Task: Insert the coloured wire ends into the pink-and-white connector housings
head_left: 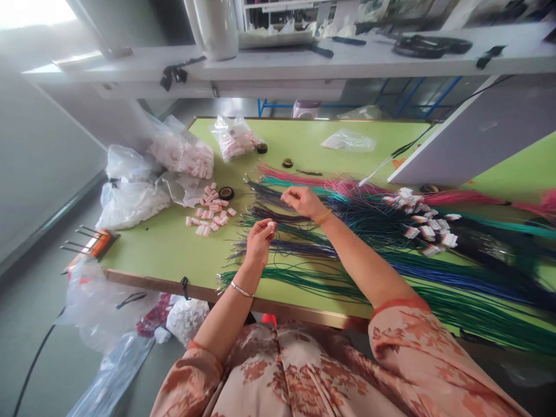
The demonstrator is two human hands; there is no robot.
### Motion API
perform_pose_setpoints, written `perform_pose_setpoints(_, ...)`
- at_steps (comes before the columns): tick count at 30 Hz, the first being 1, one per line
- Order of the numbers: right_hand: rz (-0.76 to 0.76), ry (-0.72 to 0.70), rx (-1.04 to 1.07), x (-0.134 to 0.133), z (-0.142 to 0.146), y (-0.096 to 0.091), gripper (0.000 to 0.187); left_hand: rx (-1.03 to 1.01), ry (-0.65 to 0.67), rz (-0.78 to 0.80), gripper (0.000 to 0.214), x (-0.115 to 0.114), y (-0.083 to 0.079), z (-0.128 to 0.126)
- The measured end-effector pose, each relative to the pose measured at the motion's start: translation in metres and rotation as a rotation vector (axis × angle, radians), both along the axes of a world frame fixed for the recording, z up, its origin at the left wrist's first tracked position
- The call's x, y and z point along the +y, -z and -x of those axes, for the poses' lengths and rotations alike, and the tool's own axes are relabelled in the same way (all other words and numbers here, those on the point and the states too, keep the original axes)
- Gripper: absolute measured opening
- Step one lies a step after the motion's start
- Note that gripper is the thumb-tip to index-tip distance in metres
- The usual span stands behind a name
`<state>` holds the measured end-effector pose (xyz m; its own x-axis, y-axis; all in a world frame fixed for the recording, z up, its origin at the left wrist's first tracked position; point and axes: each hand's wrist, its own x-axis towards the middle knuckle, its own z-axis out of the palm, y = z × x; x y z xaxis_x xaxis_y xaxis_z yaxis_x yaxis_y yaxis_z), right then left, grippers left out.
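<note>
Two hands work over a light green desk (165, 243): the left hand (259, 238) pinches a small white plastic plug (271, 225), the right hand (303, 201) pinches thin coloured wires (434, 272) spread across it, under a grey shelf (347, 61).

Bright daylight glare top left, soft shadows, warped blurry edges

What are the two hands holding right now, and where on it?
The left hand pinches a small white connector at its fingertips. The right hand is curled above the coloured wires; whether it pinches a wire end cannot be told.
</note>
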<state>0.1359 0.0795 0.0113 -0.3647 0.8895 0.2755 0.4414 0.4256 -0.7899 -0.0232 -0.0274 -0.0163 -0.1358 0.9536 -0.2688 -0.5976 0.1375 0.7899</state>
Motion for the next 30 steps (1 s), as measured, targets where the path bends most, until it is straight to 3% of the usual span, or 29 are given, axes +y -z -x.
perform_pose_setpoints(4, -0.027, 0.266, -0.282, 0.065, 0.001, 0.005, 0.013, 0.020, 0.005, 0.004, 0.031, -0.002, -0.001, -0.001)
perform_pose_setpoints(8, 0.003, 0.382, -0.544, 0.099, 0.007, 0.021, 0.015, 0.038, 0.012, 0.005, 0.031, -0.003, -0.001, -0.001)
perform_pose_setpoints(14, -0.047, 0.344, -0.606, 0.111, 0.003, 0.036, 0.017, 0.033, 0.029, 0.017, 0.033, -0.004, 0.000, -0.002)
perform_pose_setpoints(21, -0.111, 0.285, -0.516, 0.115, -0.001, 0.031, 0.017, 0.035, 0.050, 0.017, 0.032, -0.005, 0.000, -0.003)
perform_pose_setpoints(30, -0.084, 0.100, -0.320, 0.113, 0.050, 0.011, 0.012, 0.024, 0.047, 0.014, 0.032, -0.006, 0.001, -0.003)
